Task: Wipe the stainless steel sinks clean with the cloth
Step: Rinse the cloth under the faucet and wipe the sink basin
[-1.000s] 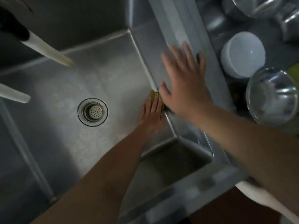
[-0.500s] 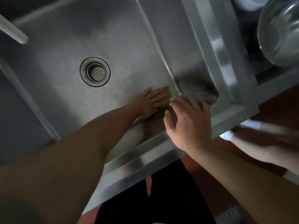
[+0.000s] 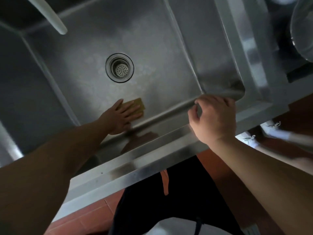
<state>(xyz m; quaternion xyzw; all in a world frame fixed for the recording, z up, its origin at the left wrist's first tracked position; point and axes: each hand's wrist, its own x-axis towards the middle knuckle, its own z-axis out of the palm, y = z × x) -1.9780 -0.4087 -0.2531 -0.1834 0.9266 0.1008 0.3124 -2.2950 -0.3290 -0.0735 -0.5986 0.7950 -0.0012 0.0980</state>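
Note:
A stainless steel sink (image 3: 81,68) fills the view, with a round drain strainer (image 3: 120,67) in its floor. My left hand (image 3: 119,116) lies flat on a yellowish cloth (image 3: 140,106), pressing it onto the sink floor close to the near wall, below the drain. Most of the cloth is hidden under my fingers. My right hand (image 3: 214,118) rests curled over the sink's near rim (image 3: 152,150), right of the left hand, with the fingers hooked over the inner edge.
A white faucet spout (image 3: 50,16) hangs over the far left of the sink. A glass bowl (image 3: 303,31) sits in the neighbouring basin at the top right. Red floor tiles (image 3: 94,214) and my dark trousers show below the rim.
My left hand has slid the cloth left along the near wall, away from the right corner. My right hand has moved right along the front rim and curled over it. The view has tilted down.

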